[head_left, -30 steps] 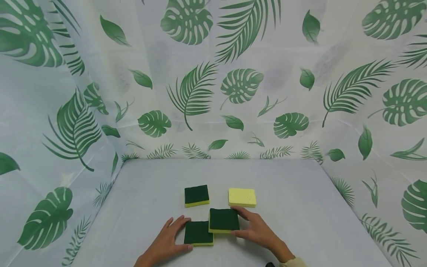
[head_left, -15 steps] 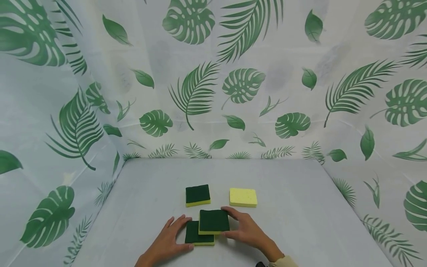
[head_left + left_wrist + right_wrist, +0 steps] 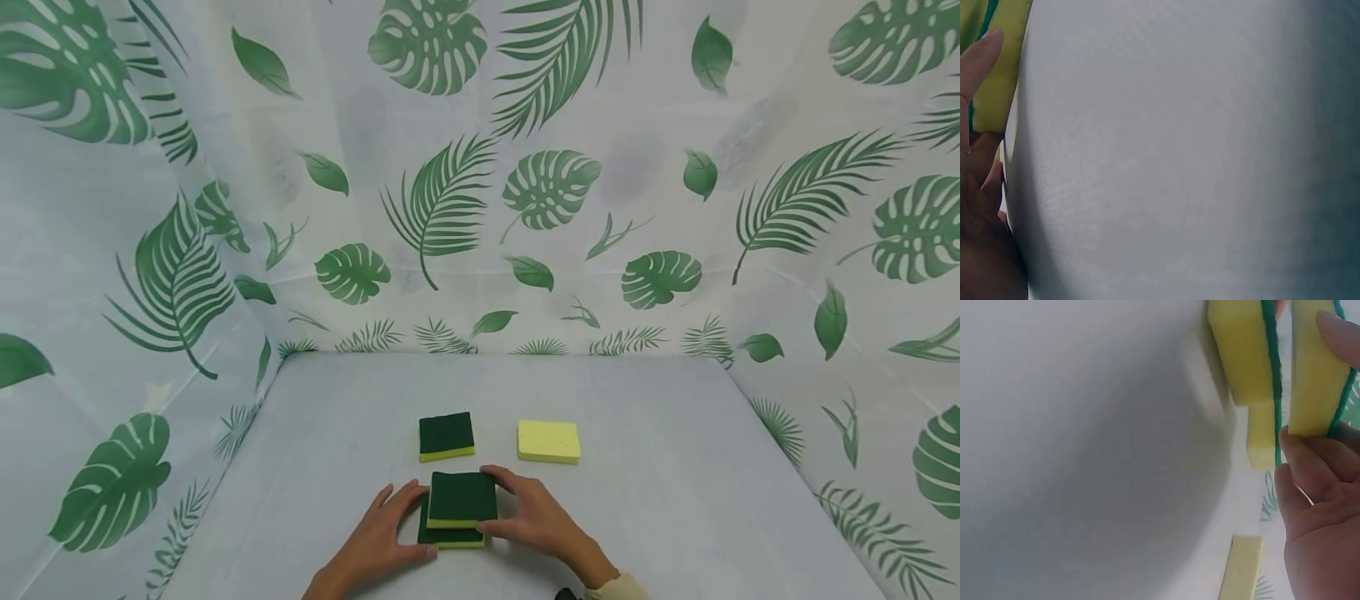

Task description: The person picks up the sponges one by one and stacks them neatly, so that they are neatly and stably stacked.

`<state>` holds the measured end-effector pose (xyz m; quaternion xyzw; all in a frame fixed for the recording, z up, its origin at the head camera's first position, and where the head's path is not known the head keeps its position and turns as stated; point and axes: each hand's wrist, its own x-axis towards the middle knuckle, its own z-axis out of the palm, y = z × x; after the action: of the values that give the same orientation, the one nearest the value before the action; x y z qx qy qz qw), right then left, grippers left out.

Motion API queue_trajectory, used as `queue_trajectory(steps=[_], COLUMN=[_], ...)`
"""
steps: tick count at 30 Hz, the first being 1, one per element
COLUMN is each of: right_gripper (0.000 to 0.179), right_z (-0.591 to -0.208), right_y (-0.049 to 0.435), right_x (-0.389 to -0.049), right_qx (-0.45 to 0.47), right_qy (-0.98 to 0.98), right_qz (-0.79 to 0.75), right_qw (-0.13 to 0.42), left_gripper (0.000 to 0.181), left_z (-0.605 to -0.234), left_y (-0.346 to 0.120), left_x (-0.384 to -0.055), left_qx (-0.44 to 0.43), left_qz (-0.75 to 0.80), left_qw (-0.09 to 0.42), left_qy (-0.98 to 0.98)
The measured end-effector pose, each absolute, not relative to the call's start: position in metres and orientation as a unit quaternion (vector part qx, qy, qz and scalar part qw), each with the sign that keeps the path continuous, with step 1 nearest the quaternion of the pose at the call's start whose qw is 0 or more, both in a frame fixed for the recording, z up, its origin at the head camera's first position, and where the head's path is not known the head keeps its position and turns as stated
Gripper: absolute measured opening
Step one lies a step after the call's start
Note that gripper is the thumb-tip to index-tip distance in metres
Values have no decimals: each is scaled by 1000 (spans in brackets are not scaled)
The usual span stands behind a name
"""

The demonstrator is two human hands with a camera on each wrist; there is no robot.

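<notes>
In the head view my right hand (image 3: 536,517) pinches a yellow sponge with a dark green scouring face, the upper sponge (image 3: 463,497), by its right side, green side up. It hangs over a like lower sponge (image 3: 453,545), hiding most of it. A narrow gap parts the upper sponge (image 3: 1317,375) from the lower sponge (image 3: 1244,356) in the right wrist view. My left hand (image 3: 378,533) holds the lower sponge by its left side, on the table. The left wrist view shows the left thumb (image 3: 984,59) against the sponge's yellow edge (image 3: 999,94).
Behind the hands a third sponge (image 3: 447,436) lies green side up on the white table (image 3: 337,417). To its right another sponge (image 3: 548,441) lies yellow side up. A leaf-patterned curtain (image 3: 465,208) encloses the table at the back and sides.
My right hand has moved left with the upper sponge, from overlapping the lower sponge's right corner to covering most of it. The left hand has kept its place.
</notes>
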<state>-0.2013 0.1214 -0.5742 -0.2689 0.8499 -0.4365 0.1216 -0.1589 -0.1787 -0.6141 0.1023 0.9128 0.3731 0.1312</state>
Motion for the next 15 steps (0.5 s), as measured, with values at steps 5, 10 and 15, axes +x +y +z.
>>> queue_trajectory(steps=[5, 10, 15], right_gripper=[86, 85, 85], right_z=[-576, -574, -574], right_y=[113, 108, 105], right_x=[-197, -194, -192], right_qx=[-272, -274, -268], right_qy=[850, 854, 860], right_qz=[-433, -424, -414], right_qw=[126, 127, 129], left_gripper=[100, 101, 101], left_z=[-615, -616, -616], left_y=[-179, -181, -182], left_x=[-159, -159, -159], left_qx=[102, 112, 116], left_qz=[377, 379, 376], left_qw=[133, 125, 120], left_qy=[911, 910, 911])
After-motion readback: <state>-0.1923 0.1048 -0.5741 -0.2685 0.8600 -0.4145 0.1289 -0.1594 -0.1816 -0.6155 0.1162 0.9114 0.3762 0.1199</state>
